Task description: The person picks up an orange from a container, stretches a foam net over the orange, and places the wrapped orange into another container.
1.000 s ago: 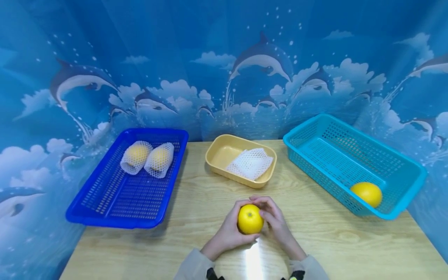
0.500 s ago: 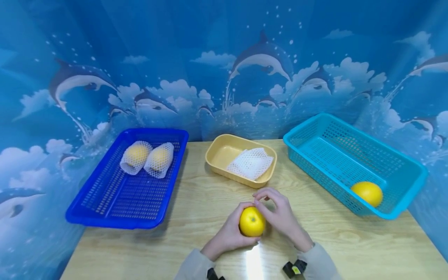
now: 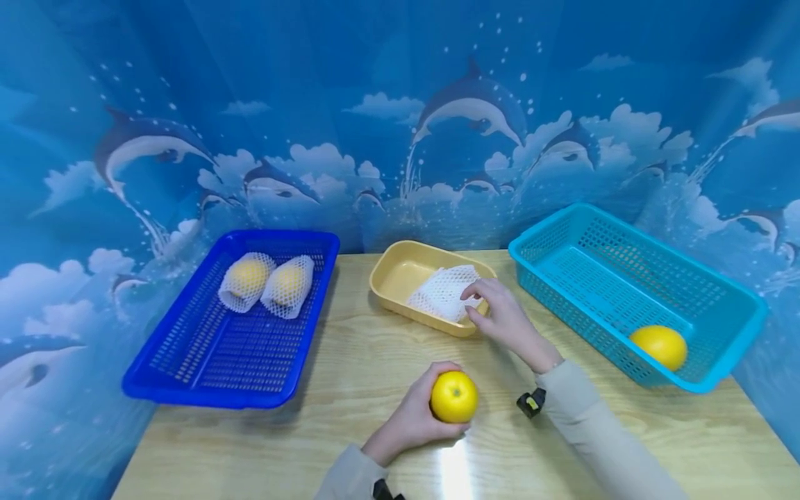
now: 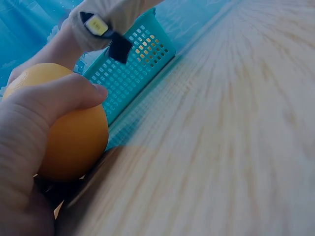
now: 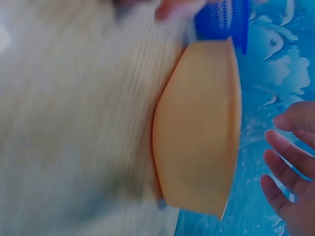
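A person's left hand [image 3: 417, 414], its grip wrapped around a round yellow fruit [image 3: 455, 397], is at the pale wood-grain tabletop [image 3: 350, 364]; the right hand [image 3: 507, 318], grip apart, is over white mesh netting [image 3: 437, 293] (whether touching, I can't see from here) in an oblong yellow plastic tray [image 3: 400, 269]

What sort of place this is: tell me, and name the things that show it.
Likely a makeshift fruit-packing spot, perhaps staged: a tan tray holds white netting, a blue basket holds two netted fruits, and a dolphin-print backdrop hangs behind the wood-grain table.
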{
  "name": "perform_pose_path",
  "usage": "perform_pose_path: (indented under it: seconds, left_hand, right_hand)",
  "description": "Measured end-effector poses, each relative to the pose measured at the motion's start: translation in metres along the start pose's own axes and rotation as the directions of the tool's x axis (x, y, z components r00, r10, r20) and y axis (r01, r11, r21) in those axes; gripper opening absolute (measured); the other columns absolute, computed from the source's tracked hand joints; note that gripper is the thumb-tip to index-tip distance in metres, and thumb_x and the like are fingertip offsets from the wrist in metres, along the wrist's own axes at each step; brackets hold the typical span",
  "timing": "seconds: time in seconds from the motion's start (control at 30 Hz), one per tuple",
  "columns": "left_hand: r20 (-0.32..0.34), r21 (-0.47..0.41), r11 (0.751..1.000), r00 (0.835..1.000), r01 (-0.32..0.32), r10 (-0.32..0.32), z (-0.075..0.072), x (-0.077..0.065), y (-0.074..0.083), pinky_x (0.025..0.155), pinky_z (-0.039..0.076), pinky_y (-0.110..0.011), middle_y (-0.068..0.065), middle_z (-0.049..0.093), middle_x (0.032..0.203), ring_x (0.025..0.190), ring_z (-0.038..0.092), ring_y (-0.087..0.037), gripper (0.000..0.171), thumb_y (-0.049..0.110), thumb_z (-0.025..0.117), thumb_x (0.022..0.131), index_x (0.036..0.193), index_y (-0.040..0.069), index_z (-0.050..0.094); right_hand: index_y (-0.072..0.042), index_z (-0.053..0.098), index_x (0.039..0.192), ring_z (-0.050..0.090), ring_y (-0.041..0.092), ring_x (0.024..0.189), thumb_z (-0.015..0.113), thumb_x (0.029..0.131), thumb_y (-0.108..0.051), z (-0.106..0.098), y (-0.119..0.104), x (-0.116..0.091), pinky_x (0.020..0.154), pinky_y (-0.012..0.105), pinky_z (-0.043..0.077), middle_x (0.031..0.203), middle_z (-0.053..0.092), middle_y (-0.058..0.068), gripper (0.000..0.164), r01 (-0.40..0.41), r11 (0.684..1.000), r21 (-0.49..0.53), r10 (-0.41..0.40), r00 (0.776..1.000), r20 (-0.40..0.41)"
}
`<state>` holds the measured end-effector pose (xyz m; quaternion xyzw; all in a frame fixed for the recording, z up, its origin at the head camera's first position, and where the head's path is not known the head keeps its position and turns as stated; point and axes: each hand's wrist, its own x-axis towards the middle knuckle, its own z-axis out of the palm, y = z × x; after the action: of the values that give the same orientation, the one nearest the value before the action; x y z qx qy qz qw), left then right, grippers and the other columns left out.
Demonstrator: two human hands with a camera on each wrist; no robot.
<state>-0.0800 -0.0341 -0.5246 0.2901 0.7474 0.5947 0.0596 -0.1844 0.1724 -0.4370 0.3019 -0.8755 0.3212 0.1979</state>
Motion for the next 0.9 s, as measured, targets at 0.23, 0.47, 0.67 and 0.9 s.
perform_pose_path:
  seconds: [0.23,0.47,0.67,0.9]
  left_hand:
    - [-0.007,0.011,1.000,1.000,0.027,-0.027,-0.001,-0.001,0.002,0.100,0.045,-0.037,0.007,0.057,0.125,0.111,0.058,-0.012,0.085,0.011,0.091,0.066,0.132,0.025,0.040]
    - [-0.011,0.011,0.999,0.999,0.036,-0.036,-0.001,-0.001,0.003,0.100,0.045,-0.037,0.008,0.056,0.126,0.111,0.057,-0.012,0.085,0.011,0.091,0.067,0.134,0.024,0.039]
    - [-0.012,0.006,0.999,0.999,0.041,-0.041,-0.001,0.000,0.003,0.101,0.045,-0.037,0.007,0.056,0.125,0.111,0.057,-0.012,0.085,0.012,0.091,0.067,0.135,0.019,0.040]
    - [-0.010,0.003,0.999,0.999,0.048,-0.048,-0.002,-0.001,0.003,0.102,0.044,-0.037,0.007,0.056,0.126,0.112,0.057,-0.012,0.085,0.011,0.091,0.067,0.135,0.017,0.040]
  right_hand:
    - [-0.006,0.069,0.102,0.054,0.036,0.107,0.076,0.073,0.004,0.000,0.015,0.020,0.087,0.053,0.042,0.110,0.063,0.013,0.032,-0.121,0.984,-0.134,0.146,0.970,0.195]
    - [-0.011,0.070,0.112,0.045,0.036,0.118,0.070,0.073,0.009,0.007,0.015,0.035,0.096,0.054,0.034,0.121,0.057,0.013,0.044,-0.220,0.940,-0.261,0.312,0.864,0.395]
    - [-0.011,0.068,0.115,0.042,0.039,0.118,0.075,0.073,0.008,0.013,0.018,0.039,0.098,0.058,0.030,0.119,0.054,0.014,0.046,-0.191,0.940,-0.281,0.305,0.841,0.447]
    - [-0.013,0.070,0.097,0.046,0.035,0.109,0.072,0.077,0.003,0.021,0.022,0.041,0.095,0.057,0.032,0.107,0.057,0.011,0.025,-0.125,0.930,-0.346,0.282,0.848,0.449]
